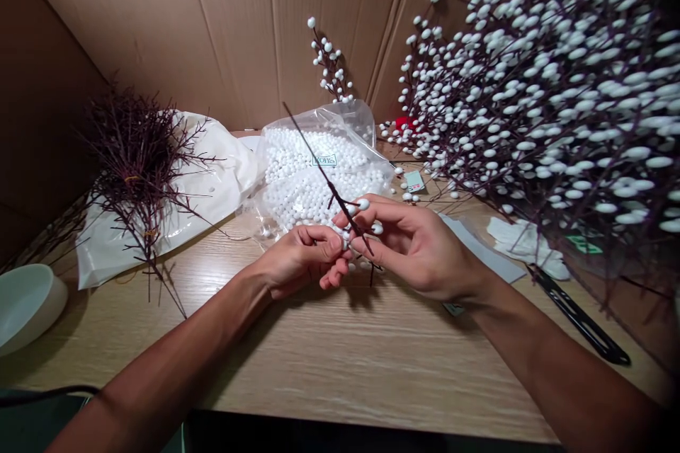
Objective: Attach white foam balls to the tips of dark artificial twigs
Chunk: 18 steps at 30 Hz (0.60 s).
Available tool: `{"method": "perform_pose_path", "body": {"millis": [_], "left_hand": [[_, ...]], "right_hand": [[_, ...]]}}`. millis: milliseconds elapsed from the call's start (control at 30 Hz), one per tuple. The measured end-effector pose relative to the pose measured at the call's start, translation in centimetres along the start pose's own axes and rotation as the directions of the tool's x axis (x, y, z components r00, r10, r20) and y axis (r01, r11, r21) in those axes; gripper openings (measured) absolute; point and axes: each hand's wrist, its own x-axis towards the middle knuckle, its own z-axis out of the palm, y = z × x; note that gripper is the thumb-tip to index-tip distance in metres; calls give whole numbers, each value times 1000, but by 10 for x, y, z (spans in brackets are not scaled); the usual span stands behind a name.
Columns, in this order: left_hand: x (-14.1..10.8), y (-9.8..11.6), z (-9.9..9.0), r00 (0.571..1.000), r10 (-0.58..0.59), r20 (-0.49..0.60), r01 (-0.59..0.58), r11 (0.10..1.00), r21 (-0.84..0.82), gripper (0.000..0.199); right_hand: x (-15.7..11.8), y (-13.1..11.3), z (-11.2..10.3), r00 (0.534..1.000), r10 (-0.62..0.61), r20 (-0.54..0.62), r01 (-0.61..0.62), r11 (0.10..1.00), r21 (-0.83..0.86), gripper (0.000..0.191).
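Over the middle of the table, my right hand [425, 248] pinches a dark brown artificial twig [313, 152] that slants up to the left. A few white berry beads [363, 204] sit on the tips of its short side branches. My left hand [302, 255] is closed, thumb and forefinger together on a small white berry bead [344, 233] against the twig, close to the right fingertips. Behind both hands lies a clear plastic bag [355, 117] full of white berry beads [297, 191].
Bare twigs [132, 148] lie bundled on a white plastic bag [212, 219] at left, near a white bowl [26, 304]. Many white-berried branches [531, 99] fill the right side. A black utility knife [581, 318] and a white cloth [525, 244] lie at right. Cardboard [234, 35] walls the back.
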Motion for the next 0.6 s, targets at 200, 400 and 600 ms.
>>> {"method": "perform_pose_path", "body": {"millis": [200, 400, 600], "left_hand": [[0, 3, 1, 1000, 7, -23, -8, 1000, -14, 33], [-1, 5, 2, 997, 15, 75, -13, 999, -36, 34], [-2, 5, 5, 994, 40, 98, -38, 999, -23, 34]], "right_hand": [[0, -1, 3, 999, 39, -35, -37, 998, 50, 5], [0, -7, 3, 981, 190, -26, -176, 947, 269, 16], [1, -8, 3, 973, 231, -8, -212, 904, 372, 22]]}}
